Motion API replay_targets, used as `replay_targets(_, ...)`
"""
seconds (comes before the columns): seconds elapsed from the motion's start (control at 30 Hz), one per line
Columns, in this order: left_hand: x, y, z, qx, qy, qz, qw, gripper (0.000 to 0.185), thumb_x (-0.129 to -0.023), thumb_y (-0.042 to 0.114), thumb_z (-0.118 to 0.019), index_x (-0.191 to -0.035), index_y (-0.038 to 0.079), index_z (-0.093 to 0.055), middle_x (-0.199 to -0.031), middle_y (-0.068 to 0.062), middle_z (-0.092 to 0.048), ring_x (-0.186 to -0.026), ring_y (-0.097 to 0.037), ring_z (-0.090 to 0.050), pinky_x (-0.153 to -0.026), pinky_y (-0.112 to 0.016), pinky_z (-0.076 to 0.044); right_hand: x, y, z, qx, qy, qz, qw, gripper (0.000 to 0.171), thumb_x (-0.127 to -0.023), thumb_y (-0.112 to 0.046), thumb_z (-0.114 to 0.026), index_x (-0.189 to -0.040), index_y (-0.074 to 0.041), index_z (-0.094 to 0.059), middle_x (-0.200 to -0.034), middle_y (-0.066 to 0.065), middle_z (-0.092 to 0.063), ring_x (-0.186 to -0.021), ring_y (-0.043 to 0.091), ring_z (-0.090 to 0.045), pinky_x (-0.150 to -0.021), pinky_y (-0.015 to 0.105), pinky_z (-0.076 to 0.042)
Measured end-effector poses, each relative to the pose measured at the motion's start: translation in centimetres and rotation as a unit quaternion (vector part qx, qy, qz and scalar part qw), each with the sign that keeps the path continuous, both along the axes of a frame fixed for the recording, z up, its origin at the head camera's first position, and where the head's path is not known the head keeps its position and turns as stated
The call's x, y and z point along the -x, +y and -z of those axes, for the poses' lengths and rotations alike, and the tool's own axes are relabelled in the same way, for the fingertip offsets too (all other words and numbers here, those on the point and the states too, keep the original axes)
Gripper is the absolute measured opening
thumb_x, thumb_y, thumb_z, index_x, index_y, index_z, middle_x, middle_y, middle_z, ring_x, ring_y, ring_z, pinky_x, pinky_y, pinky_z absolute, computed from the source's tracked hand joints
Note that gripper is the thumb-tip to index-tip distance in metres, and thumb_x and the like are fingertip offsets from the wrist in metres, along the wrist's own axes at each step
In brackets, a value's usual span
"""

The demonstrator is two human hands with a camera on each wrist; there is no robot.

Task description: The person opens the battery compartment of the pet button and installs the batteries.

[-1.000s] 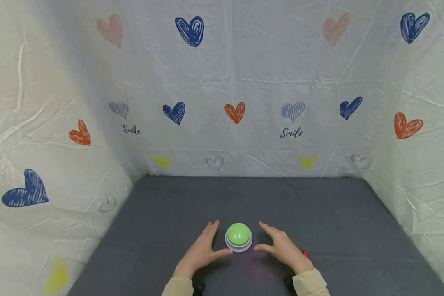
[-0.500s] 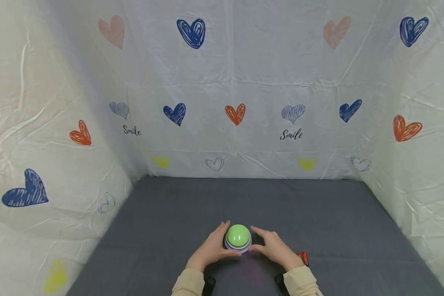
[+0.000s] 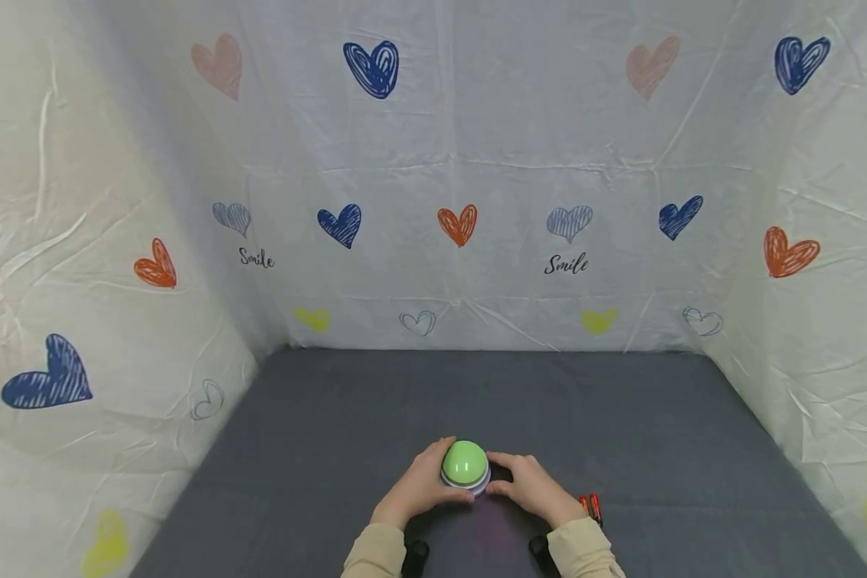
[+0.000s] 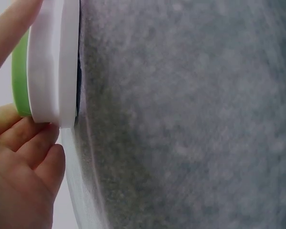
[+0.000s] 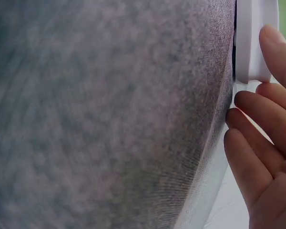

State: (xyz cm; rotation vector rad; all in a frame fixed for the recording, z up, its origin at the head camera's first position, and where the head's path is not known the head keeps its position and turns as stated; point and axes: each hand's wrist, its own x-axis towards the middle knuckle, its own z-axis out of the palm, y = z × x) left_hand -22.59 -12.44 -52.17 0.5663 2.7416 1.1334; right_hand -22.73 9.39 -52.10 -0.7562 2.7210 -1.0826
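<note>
A round push button (image 3: 466,462) with a glossy green dome and a white base lies on the dark grey table, between both hands. My left hand (image 3: 421,487) grips its left side, the thumb along the near rim and the fingers behind. In the left wrist view, those fingers press against the white base (image 4: 47,71). On the opposite side my right hand (image 3: 536,488) holds the rim between thumb and index finger. The right wrist view has that thumb (image 5: 274,40) over the white base, with the other fingers curved loosely below.
Two small red cylinders (image 3: 590,506) lie by the right wrist, partly hidden behind the sleeve. The grey tabletop (image 3: 477,393) is bounded at the back and both sides by white cloth (image 3: 506,120) printed with hearts.
Both hands have moved inward from either side of the push button and now meet its rim. The red cylinders show more as the right arm shifted left.
</note>
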Motion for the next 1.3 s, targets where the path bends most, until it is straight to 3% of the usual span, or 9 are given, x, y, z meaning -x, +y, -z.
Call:
replay_targets(0.4, 0.0, 0.7, 0.0, -0.005, 0.005, -0.023, 0.9997, 0.093, -0.066, 0.042, -0.082, -0.135, -0.003, -0.039, -0.130, -0.019, -0.044, -0.114, -0.034, -0.046, -0.089, -0.049, -0.042, 0.1, -0.4, 0.0, 0.021, 0.000, 0.010, 1.000, 0.045, -0.079, -0.025, -0.073, -0.118, -0.005, -0.063, -0.112, 0.007, -0.064, -0.105, 0.023, -0.058, -0.083, 0.038, -0.049)
replay_targets(0.7, -0.4, 0.9, -0.6, -0.019, 0.020, -0.043, 0.9987, 0.088, -0.065, 0.045, -0.081, -0.131, -0.001, -0.044, -0.123, -0.015, -0.051, -0.106, -0.030, -0.050, -0.083, -0.046, -0.045, -0.2, 0.2, -1.0, 0.057, 0.032, 0.019, 0.998, 0.038, -0.083, -0.022, -0.069, -0.118, -0.008, -0.064, -0.111, 0.006, -0.065, -0.098, 0.020, -0.062, -0.076, 0.033, -0.051)
replay_targets(1.0, -0.7, 1.4, -1.6, -0.025, 0.030, -0.056, 0.9976, 0.097, -0.065, 0.054, -0.078, -0.138, 0.003, -0.039, -0.127, -0.016, -0.048, -0.108, -0.032, -0.048, -0.082, -0.046, -0.045, -0.3, 0.9, -1.5, 0.125, 0.018, 0.029, 0.992, 0.037, -0.088, -0.020, -0.063, -0.123, -0.009, -0.061, -0.118, 0.007, -0.061, -0.104, 0.022, -0.059, -0.081, 0.034, -0.051)
replay_targets(1.3, -1.1, 2.0, -2.2, -0.012, 0.034, -0.064, 0.9973, 0.103, -0.064, 0.060, -0.075, -0.142, 0.008, -0.034, -0.118, -0.011, -0.047, -0.091, -0.020, -0.052, -0.072, -0.038, -0.048, -0.4, 1.0, -2.3, 0.186, 0.012, 0.011, 0.982, 0.040, -0.089, -0.019, -0.063, -0.126, -0.003, -0.057, -0.119, 0.009, -0.060, -0.105, 0.022, -0.059, -0.082, 0.034, -0.050)
